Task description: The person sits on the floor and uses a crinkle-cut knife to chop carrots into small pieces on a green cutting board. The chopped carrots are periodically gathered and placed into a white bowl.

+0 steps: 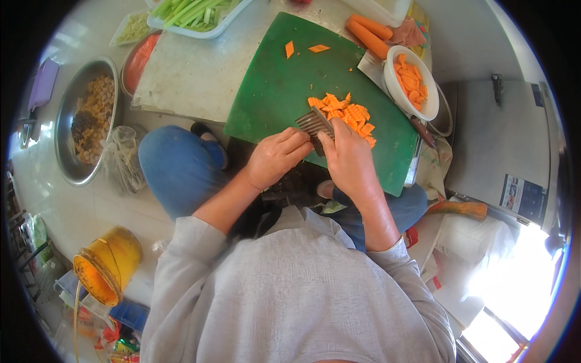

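Note:
My right hand [349, 159] grips a metal crinkle cutter [313, 122] with a ridged blade, over the near part of a green cutting board [272, 90]. Against the blade's left side are the curled fingers of my left hand [281, 152]; its fingertips are partly hidden, so whether they pinch anything is unclear. Just beyond the cutter lies a heap of ridged carrot slices [352, 113]. A couple of loose carrot pieces [319, 48] rest near the board's far edge. On the right, a white bowl of carrot pieces [411, 84] partly covers a cleaver [373, 70].
Whole carrots [370, 36] lie beyond the bowl. At the far left stands a tray of cut celery [195, 16]. A steel basin [61, 131] of food, a tied plastic bag [122, 156] and a tipped yellow bucket [115, 254] are on the floor. A steel cabinet [485, 136] bounds the right.

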